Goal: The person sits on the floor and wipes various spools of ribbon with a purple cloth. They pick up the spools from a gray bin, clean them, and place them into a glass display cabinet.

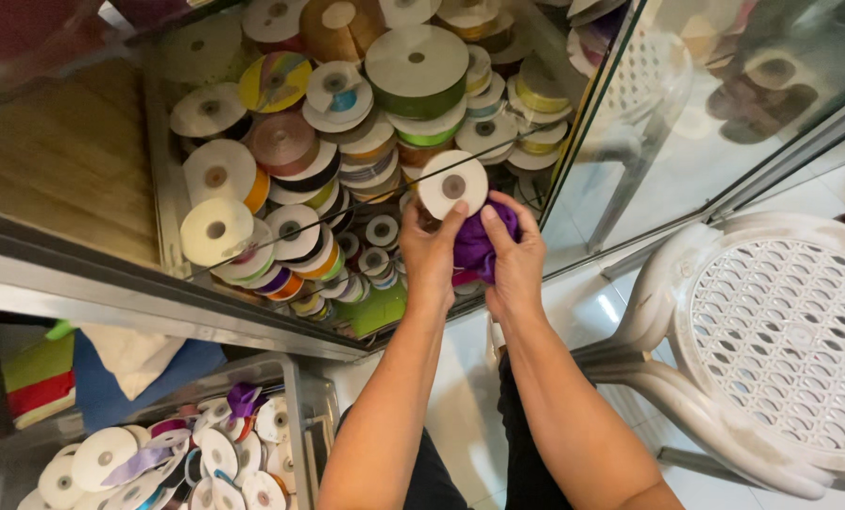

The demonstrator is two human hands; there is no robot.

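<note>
Head view, looking down. The left hand (429,253) pinches a white ribbon spool (452,184) by its lower rim between thumb and fingertips, so the spool stands just above and slightly right of the hand, flat disc face toward the camera and dark hub hole at centre; its axle axis points roughly at the viewer. The right hand (517,255) is closed around a bunched length of purple ribbon (477,244), which fills the gap between the two hands and lies directly below the spool, touching or nearly touching it. Both hands sit side by side; the left is the nearer to the spool. The ribbon looks soft, satin-like and crumpled; the spool face is matt card. Behind the hands, a glass-fronted shelf (252,331) holds a dense heap of spools (347,123) in white, green, yellow, orange and brown. Lower left, a tray of spools (177,458) shows more purple ribbon. At right stands a white plastic chair (772,349) with a perforated lattice seat, on a pale tiled floor (460,397).
</note>
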